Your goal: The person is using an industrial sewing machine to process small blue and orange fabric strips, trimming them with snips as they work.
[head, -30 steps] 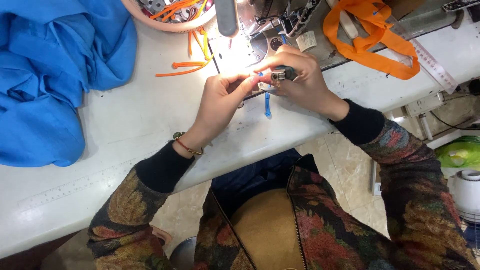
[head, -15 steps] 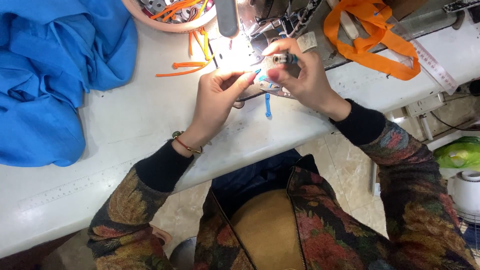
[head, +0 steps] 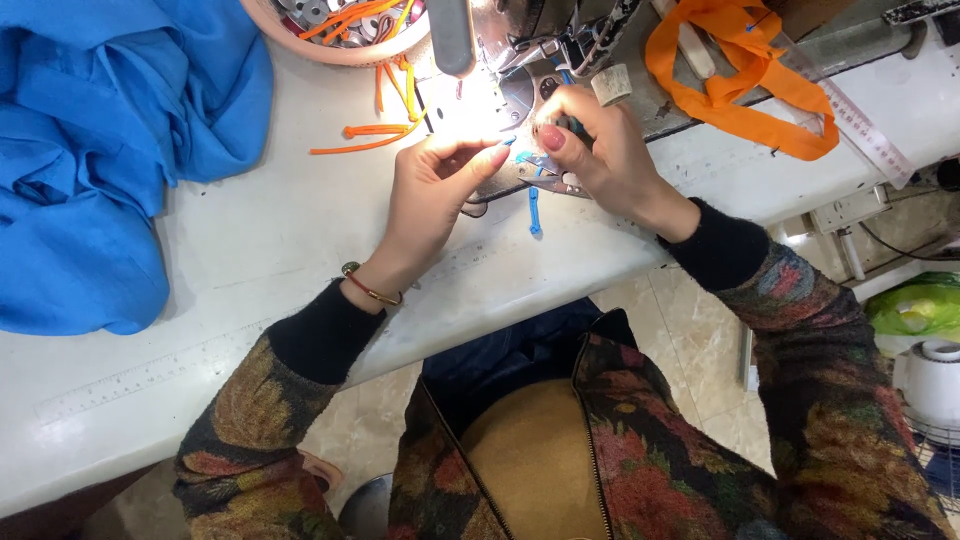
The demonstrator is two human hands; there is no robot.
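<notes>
I see my left hand [head: 432,195] lying on the white sewing table [head: 250,250], its fingers drawn together with the tips pinching the end of a small blue strip [head: 535,205] right under the lit needle area of the sewing machine [head: 545,40]. My right hand [head: 600,150] sits just beside it, fingers curled and pressed around small thread snips [head: 555,180], whose metal blades meet the blue strip; the strip's free end hangs down over the table toward me. A heap of blue fabric [head: 90,150] lies well to the left, loose orange cords [head: 375,135] near a round tray [head: 340,30], and an orange ribbon [head: 740,70] on the right.
</notes>
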